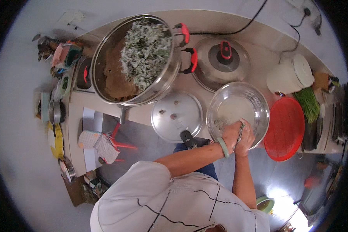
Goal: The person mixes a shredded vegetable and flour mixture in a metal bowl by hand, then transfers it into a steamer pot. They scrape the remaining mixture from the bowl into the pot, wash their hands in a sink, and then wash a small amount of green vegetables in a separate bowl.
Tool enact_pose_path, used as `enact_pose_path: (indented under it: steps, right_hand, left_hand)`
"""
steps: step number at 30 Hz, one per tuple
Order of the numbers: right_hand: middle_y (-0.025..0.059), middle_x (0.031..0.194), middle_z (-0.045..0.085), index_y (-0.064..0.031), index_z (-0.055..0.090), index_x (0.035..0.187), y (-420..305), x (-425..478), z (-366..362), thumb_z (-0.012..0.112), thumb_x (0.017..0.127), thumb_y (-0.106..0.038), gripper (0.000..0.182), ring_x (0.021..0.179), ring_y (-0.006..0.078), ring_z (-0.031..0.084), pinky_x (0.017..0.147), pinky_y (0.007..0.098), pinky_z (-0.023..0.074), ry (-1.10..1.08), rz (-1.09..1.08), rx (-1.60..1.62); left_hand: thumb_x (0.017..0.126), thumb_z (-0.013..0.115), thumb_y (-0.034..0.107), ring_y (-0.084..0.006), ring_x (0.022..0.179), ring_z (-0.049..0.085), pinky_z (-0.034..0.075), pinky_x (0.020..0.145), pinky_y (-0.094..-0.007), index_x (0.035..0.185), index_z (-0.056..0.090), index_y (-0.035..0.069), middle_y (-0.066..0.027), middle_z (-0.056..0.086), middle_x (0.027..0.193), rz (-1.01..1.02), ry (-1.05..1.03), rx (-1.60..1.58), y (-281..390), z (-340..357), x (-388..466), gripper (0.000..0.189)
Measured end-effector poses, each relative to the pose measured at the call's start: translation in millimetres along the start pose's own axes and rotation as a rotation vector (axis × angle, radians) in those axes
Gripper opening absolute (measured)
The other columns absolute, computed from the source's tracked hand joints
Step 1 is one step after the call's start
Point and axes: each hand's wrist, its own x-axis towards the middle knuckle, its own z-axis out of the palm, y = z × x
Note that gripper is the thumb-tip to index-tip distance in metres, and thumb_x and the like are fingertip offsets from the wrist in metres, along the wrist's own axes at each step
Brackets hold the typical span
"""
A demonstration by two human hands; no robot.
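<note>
My left hand (pixel 232 134), with a pale green bangle at the wrist, and my right hand (pixel 246 138) are pressed together palm to palm over the near side of a clear bowl (pixel 258 101). Between them they hold a small clump of flour-coated greens (pixel 240 134). White flour (pixel 235 108) covers the bowl's bottom, with some greenish bits at its left. At the left stands a large steel steamer pot (pixel 169 82) with red and black handles. A heap of floured greens (pixel 146 53) lies inside it on a brown steamer cloth (pixel 119 82).
A pressure cooker lid (pixel 177 116) lies left of the bowl, and a domed pot lid (pixel 208 66) behind it. To the right are a red basket (pixel 284 129), a white canister (pixel 282 76) and green stalks (pixel 307 104). Oven mitts (pixel 100 145) lie at the left. A black cord (pixel 235 31) crosses behind.
</note>
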Motion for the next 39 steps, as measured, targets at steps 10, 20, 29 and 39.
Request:
enact_pose_path:
  steps: [10, 20, 29, 39]
  right_hand:
    - [0.0173, 0.085, 0.059, 0.0037, 0.058, 0.091, 35, -6, -4, 0.034, 0.092, -0.026, 0.038, 0.078, 0.0302, 0.056, 0.073, 0.0376, 0.0435, 0.040, -0.048, -0.182]
    - [0.0184, 0.087, 0.058, 0.0021, 0.057, 0.090, -2, 2, -6, 0.032, 0.093, -0.037, 0.046, 0.076, 0.0301, 0.056, 0.070, 0.0393, 0.0438, 0.088, 0.108, -0.045]
    - [0.0172, 0.079, 0.058, 0.0023, 0.057, 0.087, -48, -2, -2, 0.034, 0.092, -0.036, 0.045, 0.069, 0.0287, 0.056, 0.062, 0.0384, 0.0446, 0.187, 0.032, -0.059]
    - [0.0146, 0.078, 0.058, 0.0020, 0.058, 0.087, -61, -14, 10, 0.032, 0.094, -0.037, 0.047, 0.070, 0.0263, 0.056, 0.064, 0.0379, 0.0442, 0.211, -0.033, -0.213]
  left_hand:
    - [0.084, 0.048, 0.016, -0.0407, 0.086, 0.057, 0.046, 0.073, -0.0428, 0.097, 0.051, 0.000, -0.0256, 0.059, 0.090, 0.022, 0.008, 0.137, -29, 19, 8, 0.020]
    - [0.090, 0.036, 0.054, -0.0204, 0.077, 0.055, 0.042, 0.074, -0.0356, 0.089, 0.061, -0.002, -0.0141, 0.061, 0.083, -0.519, 0.009, -0.678, 28, 8, 8, 0.061]
    - [0.090, 0.038, 0.055, -0.0124, 0.076, 0.053, 0.043, 0.073, -0.0297, 0.087, 0.063, 0.003, -0.0039, 0.061, 0.084, -0.401, -0.241, -0.878, 51, -7, -2, 0.058]
    - [0.091, 0.037, 0.051, -0.0166, 0.074, 0.056, 0.045, 0.071, -0.0334, 0.087, 0.065, 0.003, -0.0061, 0.062, 0.081, -0.331, -0.231, -0.577, 62, -37, -13, 0.055]
